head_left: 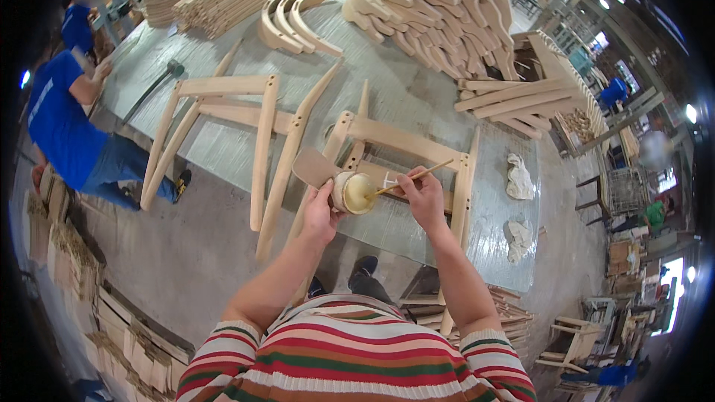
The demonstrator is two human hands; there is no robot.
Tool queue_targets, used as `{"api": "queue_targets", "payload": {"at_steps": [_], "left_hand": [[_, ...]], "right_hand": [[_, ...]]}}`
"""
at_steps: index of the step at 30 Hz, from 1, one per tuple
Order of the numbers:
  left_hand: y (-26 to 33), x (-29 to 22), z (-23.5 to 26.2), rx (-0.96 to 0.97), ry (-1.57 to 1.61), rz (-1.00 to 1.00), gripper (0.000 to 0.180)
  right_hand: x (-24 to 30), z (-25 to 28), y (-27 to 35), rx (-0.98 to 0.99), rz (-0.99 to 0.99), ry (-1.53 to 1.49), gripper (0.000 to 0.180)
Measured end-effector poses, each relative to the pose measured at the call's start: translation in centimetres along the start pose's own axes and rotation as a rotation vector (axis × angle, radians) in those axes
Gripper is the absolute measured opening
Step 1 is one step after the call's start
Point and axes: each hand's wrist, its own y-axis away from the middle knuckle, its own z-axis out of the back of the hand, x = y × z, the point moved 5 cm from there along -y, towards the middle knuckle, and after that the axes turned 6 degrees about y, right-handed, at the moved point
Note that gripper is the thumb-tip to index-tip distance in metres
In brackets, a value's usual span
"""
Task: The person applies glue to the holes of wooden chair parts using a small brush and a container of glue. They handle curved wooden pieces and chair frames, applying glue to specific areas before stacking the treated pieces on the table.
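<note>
My left hand (320, 214) is wrapped round a small round jar (357, 193), tilted so that its mouth shows a pale yellowish paste inside. A flat, tan, rounded piece (313, 167) sticks out beside the jar; whether it is attached, I cannot tell. Between the fingers of my right hand (424, 202) is a thin wooden stick (435, 168), its lower end in the jar's mouth. A small white piece (389, 179) shows near those fingertips. Just beyond both hands stands a pale wooden chair frame (406, 141) with dark holes at its joints.
Another chair frame (264, 115) leans at the left, near a mallet (175, 68). Curved wooden parts (428, 15), stacked slats (220, 4) and loose bars (514, 100) lie on the plastic-covered table (491, 242). White rags (519, 176) lie at right. A person in blue (67, 119) stands at left.
</note>
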Motion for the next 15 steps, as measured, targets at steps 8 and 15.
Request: {"api": "queue_targets", "payload": {"at_steps": [8,15], "left_hand": [[-1.5,4.2,-5.3,0.086,-0.039,0.110,0.028],[-6.2,11.5,-10.3,0.097,0.028,0.306,0.032]], "right_hand": [[-4.1,8.4,1.6,-0.103,-0.229,-0.589,0.005],[-7.1,14.9,1.5,-0.336,-0.225,-0.739,0.009]]}}
